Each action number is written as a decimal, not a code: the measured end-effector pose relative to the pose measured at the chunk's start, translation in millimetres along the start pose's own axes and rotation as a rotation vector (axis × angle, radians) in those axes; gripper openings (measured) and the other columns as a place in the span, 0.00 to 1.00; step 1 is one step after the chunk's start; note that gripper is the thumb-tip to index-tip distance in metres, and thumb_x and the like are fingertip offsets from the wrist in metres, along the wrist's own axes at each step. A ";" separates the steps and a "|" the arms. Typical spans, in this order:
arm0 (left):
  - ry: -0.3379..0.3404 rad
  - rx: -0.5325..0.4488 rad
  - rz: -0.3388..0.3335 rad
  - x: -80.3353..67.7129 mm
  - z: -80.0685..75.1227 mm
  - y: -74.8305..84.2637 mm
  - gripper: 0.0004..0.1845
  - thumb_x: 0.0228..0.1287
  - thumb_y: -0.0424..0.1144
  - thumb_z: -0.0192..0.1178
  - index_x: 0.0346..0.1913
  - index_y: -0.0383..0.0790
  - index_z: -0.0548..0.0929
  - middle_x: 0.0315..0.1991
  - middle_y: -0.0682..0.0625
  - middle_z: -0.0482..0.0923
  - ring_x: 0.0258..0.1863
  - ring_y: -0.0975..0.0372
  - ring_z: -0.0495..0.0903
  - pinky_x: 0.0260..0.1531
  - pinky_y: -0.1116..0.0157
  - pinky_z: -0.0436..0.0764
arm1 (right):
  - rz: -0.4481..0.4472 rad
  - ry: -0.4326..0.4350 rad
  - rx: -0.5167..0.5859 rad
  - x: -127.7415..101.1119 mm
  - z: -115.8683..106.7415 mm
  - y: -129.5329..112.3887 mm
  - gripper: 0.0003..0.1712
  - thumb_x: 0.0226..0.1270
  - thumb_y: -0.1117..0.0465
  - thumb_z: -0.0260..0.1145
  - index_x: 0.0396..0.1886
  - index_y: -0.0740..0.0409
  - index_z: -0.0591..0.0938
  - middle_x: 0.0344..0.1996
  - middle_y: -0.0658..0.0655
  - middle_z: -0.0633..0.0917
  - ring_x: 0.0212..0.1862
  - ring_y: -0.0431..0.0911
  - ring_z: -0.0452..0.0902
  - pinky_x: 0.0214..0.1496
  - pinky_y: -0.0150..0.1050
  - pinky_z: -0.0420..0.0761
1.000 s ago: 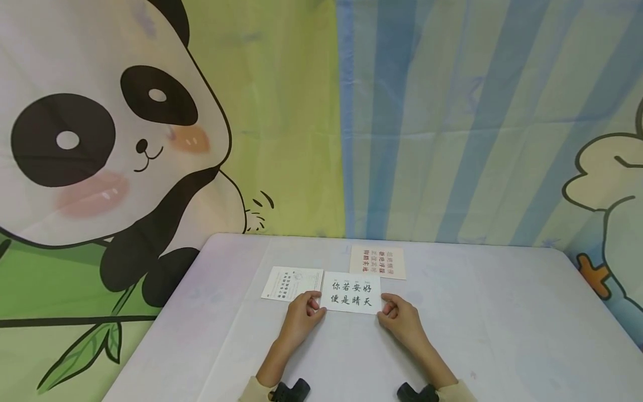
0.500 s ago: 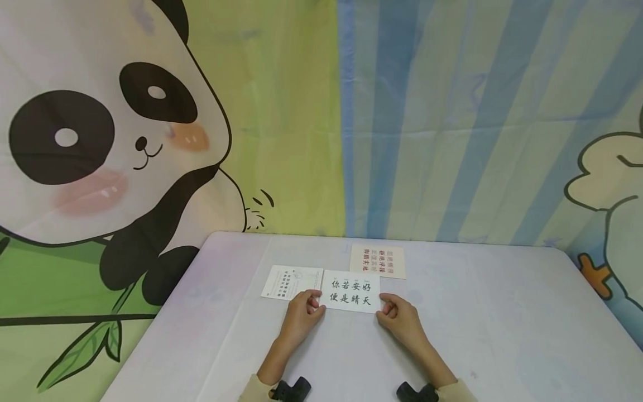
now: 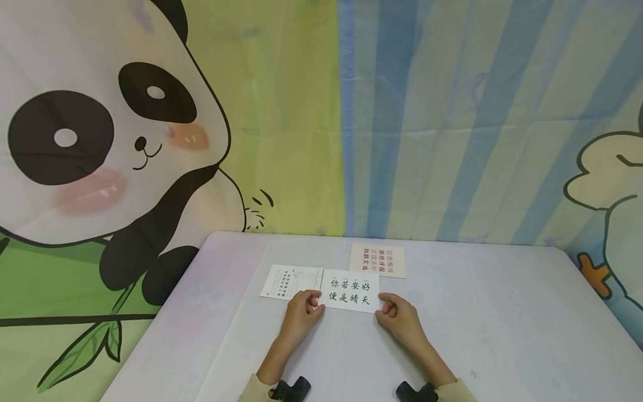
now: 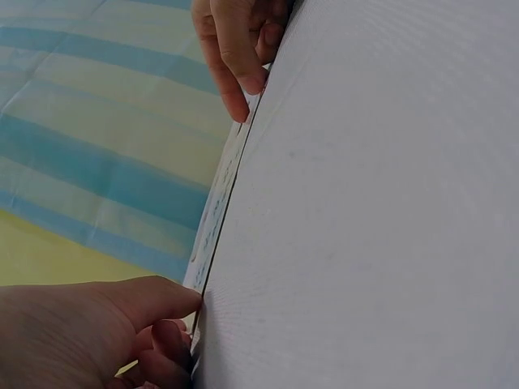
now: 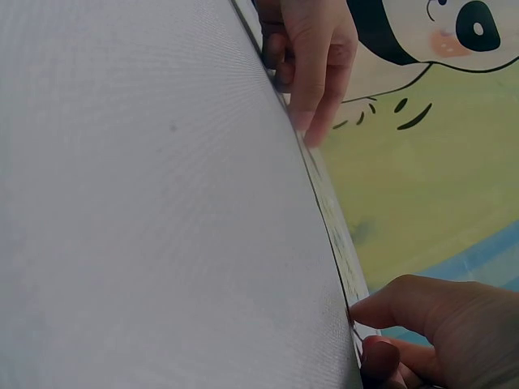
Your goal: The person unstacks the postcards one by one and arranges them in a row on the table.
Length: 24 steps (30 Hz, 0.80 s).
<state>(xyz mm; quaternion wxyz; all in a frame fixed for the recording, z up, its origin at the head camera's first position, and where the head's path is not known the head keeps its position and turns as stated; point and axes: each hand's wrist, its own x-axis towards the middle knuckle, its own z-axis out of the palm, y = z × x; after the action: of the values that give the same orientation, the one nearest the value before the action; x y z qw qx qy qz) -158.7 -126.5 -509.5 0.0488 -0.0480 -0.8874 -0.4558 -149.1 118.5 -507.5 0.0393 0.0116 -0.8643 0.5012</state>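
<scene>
I've got both hands on the card: my left hand (image 3: 301,312) pinches the near-left corner of the white rectangular paper card with two rows of black brush characters (image 3: 350,291), thumb and forefinger curled on its edge, and my right hand (image 3: 399,317) pinches the near-right corner the same way. From the left wrist view the left fingertips (image 4: 180,301) sit right at the card's thin edge, the other hand (image 4: 238,40) on the far end; the right wrist view mirrors it, thumb (image 5: 388,306) on the corner, the left hand (image 5: 312,57) farther along

I judge this as the grasp step, the card lying flat or barely raised on the pale lilac tablecloth (image 3: 502,335); I can't tell if the edge has left the cloth. The next move, as I read it, calls for an even lift at both corners so the sheet doesn't bend or slide

The card sits mid-table, near edge toward me, print upright and sharp, surface flat and uncreased. Touching its left edge lies a smaller white card with small dark print (image 3: 288,281); just behind it, apart, a cream card with red and dark characters (image 3: 378,260). Behind the table hangs a panda-and-stripes printed backdrop (image 3: 150,139)
</scene>
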 end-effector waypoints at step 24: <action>0.006 -0.067 0.089 6.8 10.7 15.8 0.13 0.58 0.29 0.66 0.46 0.30 0.82 0.30 0.50 0.74 0.24 0.69 0.70 0.25 0.75 0.72 | 0.050 0.044 0.140 1.1 -3.8 -0.5 0.19 0.57 0.73 0.66 0.51 0.69 0.80 0.27 0.55 0.77 0.16 0.37 0.66 0.19 0.28 0.66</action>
<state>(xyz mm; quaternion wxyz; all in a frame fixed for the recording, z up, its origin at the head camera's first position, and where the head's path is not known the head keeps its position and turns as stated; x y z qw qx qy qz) -163.8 -108.3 -502.1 0.0700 -0.0876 -0.8685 -0.4828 -149.9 121.6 -505.2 0.0451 -0.0182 -0.8261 0.5614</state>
